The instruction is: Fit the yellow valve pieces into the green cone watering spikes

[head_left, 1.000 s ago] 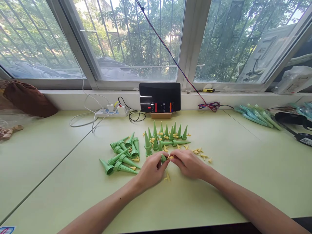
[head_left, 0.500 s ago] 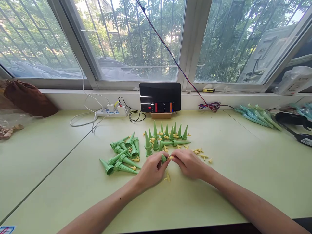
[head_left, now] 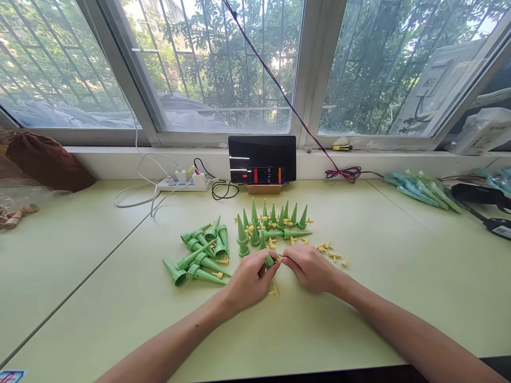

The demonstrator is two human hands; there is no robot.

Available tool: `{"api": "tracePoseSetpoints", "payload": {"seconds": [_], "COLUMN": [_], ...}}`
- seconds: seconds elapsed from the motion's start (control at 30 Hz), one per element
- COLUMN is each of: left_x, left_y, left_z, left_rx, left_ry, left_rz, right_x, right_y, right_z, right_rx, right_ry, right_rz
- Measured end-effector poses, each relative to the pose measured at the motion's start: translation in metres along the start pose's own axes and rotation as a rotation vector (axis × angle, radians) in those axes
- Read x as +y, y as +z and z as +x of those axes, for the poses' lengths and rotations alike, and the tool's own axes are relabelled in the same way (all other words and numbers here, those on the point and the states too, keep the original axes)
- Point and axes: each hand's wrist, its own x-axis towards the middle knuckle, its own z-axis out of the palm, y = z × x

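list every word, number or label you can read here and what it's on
"19:25", sideways on the phone; digits before it are blurred.
Too small or cut off to read: any print on the far-right white label, outside sticker, plastic-wrapped package, power strip and bottom-left sheet.

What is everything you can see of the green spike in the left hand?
The green spike looks like tapered plastic. The left hand grips it, hiding much of it, in front of upright spikes, so its full outline and exact tilt cannot be made out. A small yellow fitting sits close on its right, toward the right hand; whether they join is unclear.
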Motion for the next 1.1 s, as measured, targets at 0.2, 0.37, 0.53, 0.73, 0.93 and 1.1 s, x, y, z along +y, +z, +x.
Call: {"api": "tracePoseSetpoints", "payload": {"seconds": [0.2, 0.37, 0.53, 0.73, 0.93, 1.1], "left_x": [0.0003, 0.0001, 0.0022, 0.0026, 0.0018, 0.0018], "left_y": [-0.0020, -0.0013, -0.0018, -0.0020, -0.0021, -0.0018], "left_z": [0.0002, 0.0013, 0.0026, 0.0029, 0.0024, 0.0015], "left_rx": [-0.003, 0.000, 0.011, -0.002, -0.003, -0.014], "left_ry": [0.006, 0.009, 0.005, 0.006, 0.009, 0.001], "left_rz": [0.000, -0.003, -0.022, -0.019, -0.013, -0.009], "right_x": [-0.0020, -0.0051, -0.0040, -0.0012, 0.0001, 0.0004], "right_y": [-0.0019, -0.0052, -0.0048, -0.0010, 0.0004, 0.0008], "right_z": [-0.0009, 0.0002, 0.0003, -0.0022, -0.0030, -0.0023], "right_rx": [0.008, 0.020, -0.001, -0.012, -0.007, -0.008], "right_ry": [0.019, -0.003, -0.011, -0.001, 0.006, 0.005], "right_rz": [0.037, 0.089, 0.106, 0.097, 0.068, 0.021]}}
